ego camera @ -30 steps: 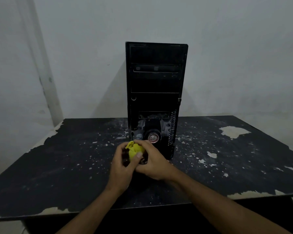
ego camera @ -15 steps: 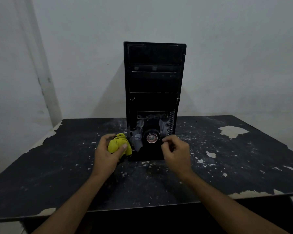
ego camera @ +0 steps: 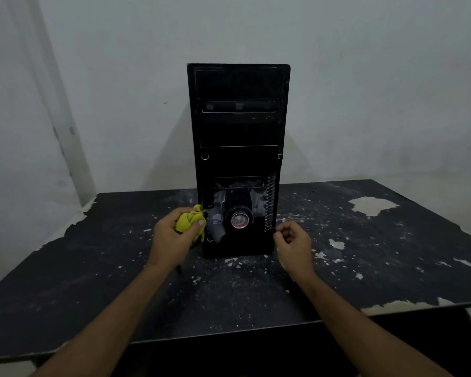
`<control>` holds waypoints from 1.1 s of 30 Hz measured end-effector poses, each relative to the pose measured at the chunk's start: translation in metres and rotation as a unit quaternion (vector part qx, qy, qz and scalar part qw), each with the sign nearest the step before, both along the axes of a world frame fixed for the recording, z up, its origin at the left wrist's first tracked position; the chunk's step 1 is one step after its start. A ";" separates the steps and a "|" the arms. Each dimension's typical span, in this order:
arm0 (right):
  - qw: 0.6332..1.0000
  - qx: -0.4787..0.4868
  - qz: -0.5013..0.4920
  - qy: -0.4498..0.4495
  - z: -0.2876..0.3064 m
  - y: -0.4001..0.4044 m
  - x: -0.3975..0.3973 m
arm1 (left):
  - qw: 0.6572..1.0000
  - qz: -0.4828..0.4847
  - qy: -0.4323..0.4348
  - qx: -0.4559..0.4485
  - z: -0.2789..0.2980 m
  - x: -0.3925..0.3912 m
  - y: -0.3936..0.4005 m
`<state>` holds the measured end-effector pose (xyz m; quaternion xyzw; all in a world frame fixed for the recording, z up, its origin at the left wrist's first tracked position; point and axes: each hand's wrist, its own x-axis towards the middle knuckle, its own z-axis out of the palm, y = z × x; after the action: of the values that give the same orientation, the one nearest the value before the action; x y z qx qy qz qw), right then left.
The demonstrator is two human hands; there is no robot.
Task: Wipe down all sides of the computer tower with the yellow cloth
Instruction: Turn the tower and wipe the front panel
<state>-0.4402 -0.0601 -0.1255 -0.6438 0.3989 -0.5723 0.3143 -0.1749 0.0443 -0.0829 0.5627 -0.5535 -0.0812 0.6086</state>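
Note:
A black computer tower (ego camera: pixel 238 131) stands upright in the middle of a worn black table (ego camera: pixel 93 281), its front panel facing me. My left hand (ego camera: pixel 172 238) grips a bunched yellow cloth (ego camera: pixel 188 221) right at the tower's lower left front corner. My right hand (ego camera: pixel 292 244) hovers at the lower right front corner, fingers curled and holding nothing. The tower's sides and back are hidden from here.
The table top is chipped, with pale patches such as one at the back right (ego camera: pixel 373 206). A plain white wall (ego camera: pixel 378 91) rises close behind the tower. The table's front edge (ego camera: pixel 256 329) runs just beyond my forearms.
Both hands held the cloth together in front of the tower. They have parted: the left hand carries the cloth to the left corner and the right hand moved to the right corner.

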 end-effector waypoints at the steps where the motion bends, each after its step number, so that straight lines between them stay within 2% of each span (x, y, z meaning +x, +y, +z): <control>1: 1.000 0.003 0.000 -0.001 -0.001 -0.001 0.000 | 1.000 0.005 -0.016 -0.006 0.005 0.001 -0.001; 5: 1.000 -0.001 -0.004 0.005 -0.002 -0.003 0.001 | 0.997 0.019 -0.026 -0.066 0.027 0.002 -0.009; 8: 1.000 0.001 -0.006 0.011 -0.004 -0.003 0.001 | 0.991 0.033 -0.095 -0.091 0.020 -0.002 -0.008; 13: 1.000 -0.004 -0.009 0.019 -0.005 -0.004 0.001 | 0.986 0.029 -0.162 -0.042 -0.030 -0.006 0.009; 17: 1.000 -0.007 -0.011 0.023 -0.007 -0.005 0.000 | 0.982 0.024 -0.185 -0.041 -0.013 -0.003 0.007; 21: 1.000 -0.011 -0.011 0.027 -0.005 -0.006 0.002 | 0.982 0.042 -0.164 -0.082 0.017 -0.004 -0.004; 30: 0.999 -0.014 -0.016 0.042 -0.007 -0.007 0.002 | 0.972 0.027 -0.230 -0.027 -0.032 -0.001 0.012; 33: 0.999 -0.019 -0.014 0.042 -0.008 -0.007 0.002 | 0.956 0.007 -0.292 -0.025 -0.042 -0.008 0.017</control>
<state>-0.4382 -0.0674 -0.1331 -0.6674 0.4097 -0.5565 0.2775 -0.1832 0.0617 -0.1246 0.5502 -0.7050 0.1051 0.4349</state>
